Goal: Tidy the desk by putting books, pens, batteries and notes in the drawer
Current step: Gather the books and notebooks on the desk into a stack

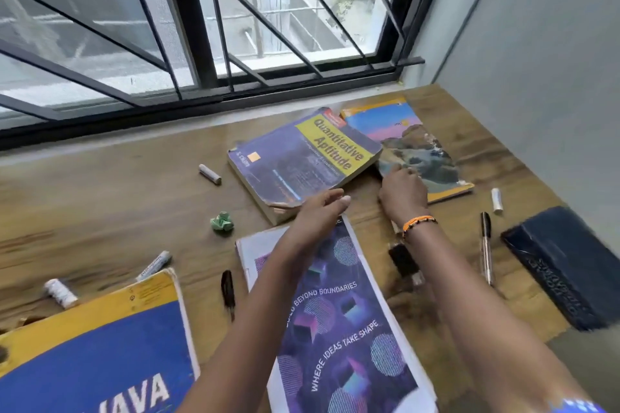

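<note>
The aptitude book (303, 163) is laid just beyond the left hand (320, 211), overlapping the landscape book (412, 147), which is touched by the right hand (402, 191). A notebook (339, 322) is spread beneath the left forearm. A pen (486, 251) is placed right of the right wrist, a battery (209, 174) far left of the left hand.

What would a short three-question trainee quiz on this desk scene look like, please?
1. True or false: the right hand rests on the landscape-cover book.
2. Which book overlaps the landscape-cover book? A) Java book B) Quantitative Aptitude book C) dark blue book
3. Fill in: the crumpled note is coloured ____.

Key: 1 true. 2 B. 3 green.
</note>
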